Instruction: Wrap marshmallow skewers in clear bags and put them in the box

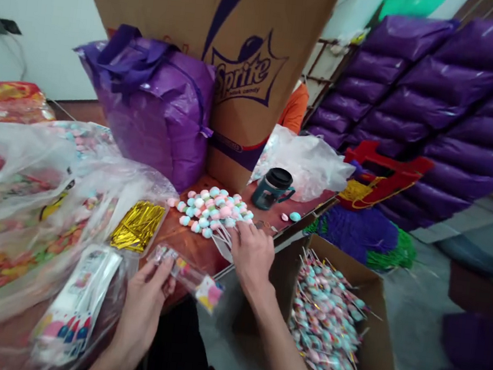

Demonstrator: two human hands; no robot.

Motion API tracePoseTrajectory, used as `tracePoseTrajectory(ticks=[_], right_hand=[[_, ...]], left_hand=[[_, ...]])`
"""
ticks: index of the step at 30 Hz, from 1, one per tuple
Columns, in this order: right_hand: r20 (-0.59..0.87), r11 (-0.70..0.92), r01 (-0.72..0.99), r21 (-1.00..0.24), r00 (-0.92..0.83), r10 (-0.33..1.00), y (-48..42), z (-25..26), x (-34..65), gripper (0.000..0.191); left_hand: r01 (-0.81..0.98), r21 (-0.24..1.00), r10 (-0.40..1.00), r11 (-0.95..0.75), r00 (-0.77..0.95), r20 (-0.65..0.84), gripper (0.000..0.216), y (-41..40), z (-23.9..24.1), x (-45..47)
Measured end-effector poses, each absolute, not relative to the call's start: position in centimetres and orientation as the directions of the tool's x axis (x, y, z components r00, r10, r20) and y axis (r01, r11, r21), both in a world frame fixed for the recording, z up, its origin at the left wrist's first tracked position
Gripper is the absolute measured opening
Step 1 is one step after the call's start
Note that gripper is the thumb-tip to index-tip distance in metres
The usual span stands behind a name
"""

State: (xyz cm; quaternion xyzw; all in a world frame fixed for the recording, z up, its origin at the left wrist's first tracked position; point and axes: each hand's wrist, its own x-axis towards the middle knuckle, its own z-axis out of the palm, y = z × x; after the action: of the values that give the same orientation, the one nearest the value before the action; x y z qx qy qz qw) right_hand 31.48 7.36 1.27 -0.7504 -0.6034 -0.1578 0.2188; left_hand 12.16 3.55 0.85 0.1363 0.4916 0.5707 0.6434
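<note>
My left hand (144,301) pinches a clear printed plastic bag (191,277) near the table's front edge. My right hand (251,252) reaches into a pile of pastel pink, white and blue lollipops (212,209) on the red-brown table (186,243), fingers curled over their white sticks. What those fingers hold is partly hidden.
Gold twist ties (138,226) and a stack of printed bags (77,302) lie to the left among clear plastic bags. A purple bag (158,103), a Sprite carton (243,60) and a dark mug (274,188) stand behind. A cardboard box (376,295) of wrapped lollipops (324,321) sits lower right.
</note>
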Motion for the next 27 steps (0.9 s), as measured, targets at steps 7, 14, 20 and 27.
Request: tracePoseTrajectory(ticks=[7, 14, 20, 27], right_hand=[[0.503, -0.196, 0.955, -0.222, 0.284, 0.816, 8.4, -1.1, 30.5, 0.03], [0.53, 0.048, 0.746, -0.664, 0.425, 0.734, 5.5, -0.6, 28.8, 0.039], [0.358, 0.195, 0.382, -0.903, 0.42, 0.834, -1.9, 1.2, 25.9, 0.022], [0.465, 0.321, 0.493, -0.808, 0.201, 0.862, -4.2, 0.3, 27.0, 0.016]], left_hand=[[-0.793, 0.565, 0.828, 0.228, -0.147, -0.541, 0.02, 6.4, 2.1, 8.0], [-0.826, 0.522, 0.786, 0.213, -0.172, -0.593, 0.005, 6.4, 2.2, 6.7], [-0.83, 0.524, 0.756, 0.192, -0.215, -0.618, 0.013, 6.8, 2.4, 6.1], [-0.794, 0.592, 0.8, 0.135, -0.265, -0.538, 0.015, 6.5, 1.1, 6.3]])
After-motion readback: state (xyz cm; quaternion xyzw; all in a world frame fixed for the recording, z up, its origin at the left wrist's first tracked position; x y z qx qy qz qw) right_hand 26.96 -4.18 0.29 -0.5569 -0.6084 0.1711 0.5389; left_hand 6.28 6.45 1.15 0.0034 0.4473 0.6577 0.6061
